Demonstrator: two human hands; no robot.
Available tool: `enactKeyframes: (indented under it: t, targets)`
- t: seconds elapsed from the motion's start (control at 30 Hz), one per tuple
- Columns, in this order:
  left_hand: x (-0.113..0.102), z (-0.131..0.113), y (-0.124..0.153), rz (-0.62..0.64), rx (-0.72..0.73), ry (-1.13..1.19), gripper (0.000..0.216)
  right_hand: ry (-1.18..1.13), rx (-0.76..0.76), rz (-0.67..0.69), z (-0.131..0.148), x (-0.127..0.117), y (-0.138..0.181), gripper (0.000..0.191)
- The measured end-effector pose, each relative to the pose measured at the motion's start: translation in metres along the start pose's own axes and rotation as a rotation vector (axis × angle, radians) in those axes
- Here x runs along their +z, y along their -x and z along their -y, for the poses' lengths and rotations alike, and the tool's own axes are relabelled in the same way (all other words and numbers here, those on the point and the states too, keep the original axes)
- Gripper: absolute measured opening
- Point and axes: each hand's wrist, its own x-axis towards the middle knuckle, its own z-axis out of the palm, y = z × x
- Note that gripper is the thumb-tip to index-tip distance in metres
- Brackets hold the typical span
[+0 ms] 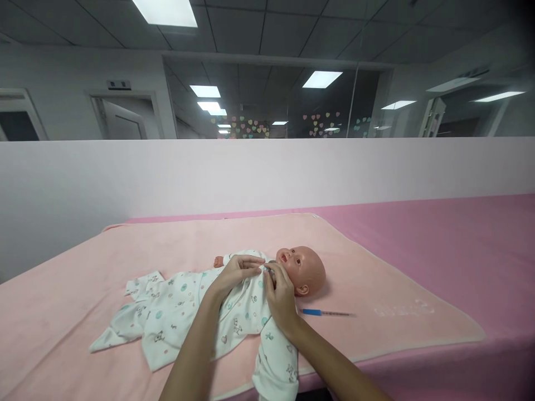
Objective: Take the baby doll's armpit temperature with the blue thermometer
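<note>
A baby doll lies on its back on a pale pink blanket, its head to the right. It wears a white printed romper with loose legs spread to the left. My left hand pinches the romper's fabric at the doll's chest, just below the neck. My right hand meets it there, fingers closed on the collar edge beside the doll's chin. Both hands touch each other at the neckline.
A thin blue-tipped stick, like a thermometer, lies on the blanket right of the doll. The blanket covers a brighter pink table. A white partition wall stands behind, with glass office walls beyond it.
</note>
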Motion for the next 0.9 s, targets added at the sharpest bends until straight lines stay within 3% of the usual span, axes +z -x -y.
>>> enactKeyframes:
  t: [0.4,0.6,0.9]
  targets:
    - [-0.0029,0.0091,-0.0040,0.004,-0.002,0.017,0.047,0.030,0.043,-0.046,-0.0022,0.0027,0.0007,0.023]
    - [-0.0017,0.0047,-0.0031,0.002,-0.009,0.005,0.038,0.052,0.070,-0.022,-0.0028,0.0024,0.0016,0.023]
    - [0.0052,0.0019,-0.0022,0.006,0.042,0.029,0.025,0.110,-0.037,-0.039,-0.0047,0.0040,0.0024,0.026]
